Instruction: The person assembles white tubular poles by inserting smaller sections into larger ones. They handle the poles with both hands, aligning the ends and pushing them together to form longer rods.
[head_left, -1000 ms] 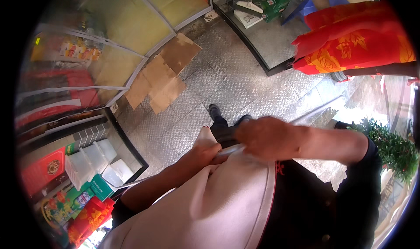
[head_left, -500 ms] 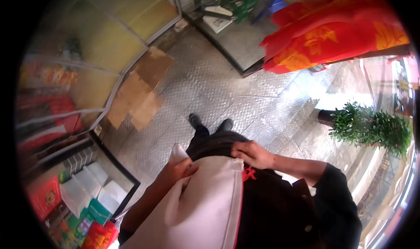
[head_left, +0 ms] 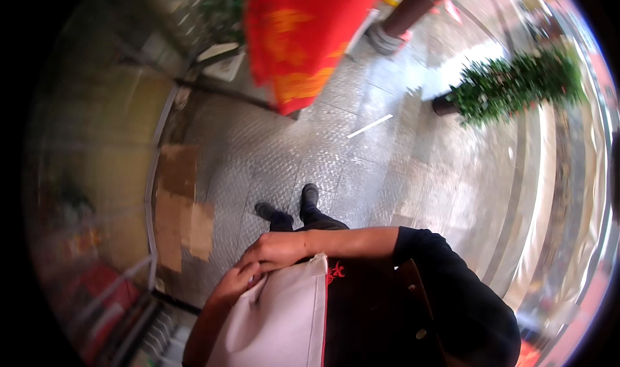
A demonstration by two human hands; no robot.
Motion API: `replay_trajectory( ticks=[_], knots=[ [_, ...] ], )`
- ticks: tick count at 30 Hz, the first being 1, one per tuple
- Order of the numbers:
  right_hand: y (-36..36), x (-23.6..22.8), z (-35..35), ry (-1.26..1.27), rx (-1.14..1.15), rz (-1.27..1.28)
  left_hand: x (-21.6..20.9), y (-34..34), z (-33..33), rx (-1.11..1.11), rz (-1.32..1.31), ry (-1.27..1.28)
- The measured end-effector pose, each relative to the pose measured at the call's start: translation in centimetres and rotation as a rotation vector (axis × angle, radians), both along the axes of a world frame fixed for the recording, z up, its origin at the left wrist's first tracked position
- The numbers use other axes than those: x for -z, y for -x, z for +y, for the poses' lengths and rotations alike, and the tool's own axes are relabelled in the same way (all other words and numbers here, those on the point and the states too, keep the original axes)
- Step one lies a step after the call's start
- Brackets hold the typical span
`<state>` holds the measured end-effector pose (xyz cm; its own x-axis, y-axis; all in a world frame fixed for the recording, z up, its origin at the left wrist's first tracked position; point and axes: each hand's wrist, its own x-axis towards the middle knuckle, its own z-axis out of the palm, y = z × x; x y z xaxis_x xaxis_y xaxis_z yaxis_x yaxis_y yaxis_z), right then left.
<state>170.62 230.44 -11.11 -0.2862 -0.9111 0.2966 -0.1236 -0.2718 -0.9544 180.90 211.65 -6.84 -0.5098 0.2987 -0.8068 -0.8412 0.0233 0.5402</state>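
Observation:
A pale pink piece of cloth (head_left: 274, 315) with a red edge hangs against my front, over dark clothing (head_left: 378, 309) with a red mark. At its upper left corner my left hand (head_left: 237, 282) is closed on the fabric. My right hand (head_left: 276, 248) lies across the top of the cloth and meets the left one. Its fingers are bent, and their tips are hidden where the hands come together, so what they hold cannot be seen.
Flattened cardboard (head_left: 174, 205) lies on the grey tiled floor (head_left: 258, 154) beside a glass front (head_left: 110, 167). A red cloth with yellow patterns (head_left: 297, 38) hangs ahead. To the right stand a potted plant (head_left: 516, 86) and a pole (head_left: 413, 12). A white strip (head_left: 369, 126) lies on the floor.
My right hand has moved left from the cloth's right corner to my left hand. My body has turned right, so the plant and the red cloth sit further left in view. My feet have shifted.

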Motion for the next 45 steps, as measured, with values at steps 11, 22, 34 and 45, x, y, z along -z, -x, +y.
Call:
replay_trajectory(
  ticks=[11,22,34,45],
  knots=[
    [1.5,7.5,14.6,-0.120,0.182,-0.543,3.1,3.7,8.0,0.447,0.056,0.293],
    [10.5,48.7,40.7,-0.973,0.869,-0.246,16.2,8.4,19.9,0.759,0.117,0.932],
    [33.5,84.8,53.0,-1.428,1.222,-0.283,57.1,21.3,31.8,0.717,0.317,1.060],
    [43.7,97.2,53.1,-1.532,0.802,0.663,72.2,29.3,34.5,0.615,0.461,1.168]
  ],
)
